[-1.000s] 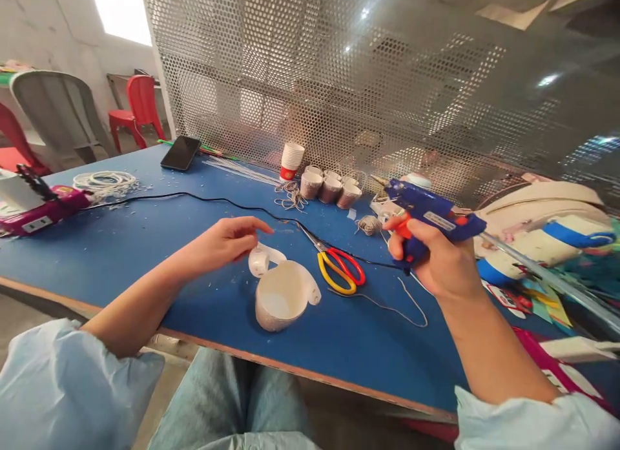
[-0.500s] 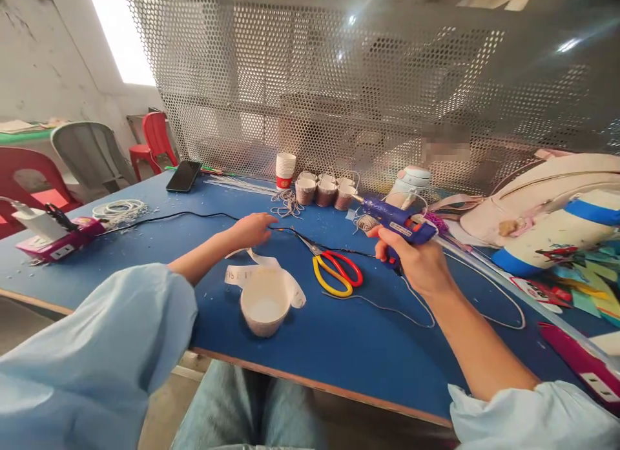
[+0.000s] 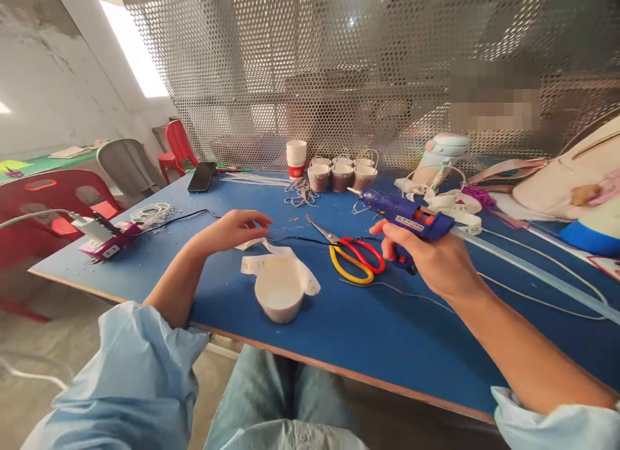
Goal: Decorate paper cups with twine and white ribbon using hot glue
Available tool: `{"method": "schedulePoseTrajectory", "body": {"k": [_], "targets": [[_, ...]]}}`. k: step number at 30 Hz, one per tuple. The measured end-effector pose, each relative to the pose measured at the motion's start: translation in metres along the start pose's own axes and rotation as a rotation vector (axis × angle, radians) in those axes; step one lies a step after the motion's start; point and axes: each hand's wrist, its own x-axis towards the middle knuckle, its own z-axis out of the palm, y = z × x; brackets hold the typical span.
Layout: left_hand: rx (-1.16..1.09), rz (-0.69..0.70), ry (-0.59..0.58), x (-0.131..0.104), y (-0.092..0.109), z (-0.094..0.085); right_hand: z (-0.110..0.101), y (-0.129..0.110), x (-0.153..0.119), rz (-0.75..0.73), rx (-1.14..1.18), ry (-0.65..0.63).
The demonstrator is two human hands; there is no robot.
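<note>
In my right hand (image 3: 431, 259) is a blue glue gun (image 3: 397, 214), held above the table with its nozzle pointing left; a long translucent glue stick (image 3: 542, 269) sticks out of its back. My left hand (image 3: 235, 230) holds nothing, its fingers apart, just above the table near a black cable (image 3: 305, 239). A pale cup (image 3: 281, 308) stands near the front edge. Behind and around it curls a white paper strip (image 3: 312, 283) with faint printed letters. Scissors (image 3: 356, 259) with one red and one yellow handle lie between the cup and my right hand.
Several small cord-wrapped cups (image 3: 341, 177) with handles stand at the back beside a stack of paper cups (image 3: 296, 158) and loose cord (image 3: 303, 193). A phone (image 3: 202, 177) lies back left. A purple power strip (image 3: 109, 242) sits left, and a perforated metal screen (image 3: 261, 69) closes the back.
My left hand has drawn back leftward from the cable, its fingers spreading. The glue gun stays in my right hand, raised in much the same place. The whole view has shifted somewhat.
</note>
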Motion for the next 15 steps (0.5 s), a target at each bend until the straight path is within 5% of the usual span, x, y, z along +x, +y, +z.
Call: {"method": "schedulePoseTrajectory", "body": {"k": [2, 8, 15], "targets": [[-0.049, 0.052, 0.025, -0.015, 0.004, -0.007, 0.008, -0.006, -0.006, -0.003, -0.011, -0.022], [-0.018, 0.379, -0.247, -0.045, 0.007, -0.015, 0.034, -0.044, -0.032, 0.088, 0.016, -0.114], [0.257, 0.305, -0.226, -0.051, 0.025, -0.001, 0.073, -0.052, -0.050, 0.193, 0.086, -0.139]]}}
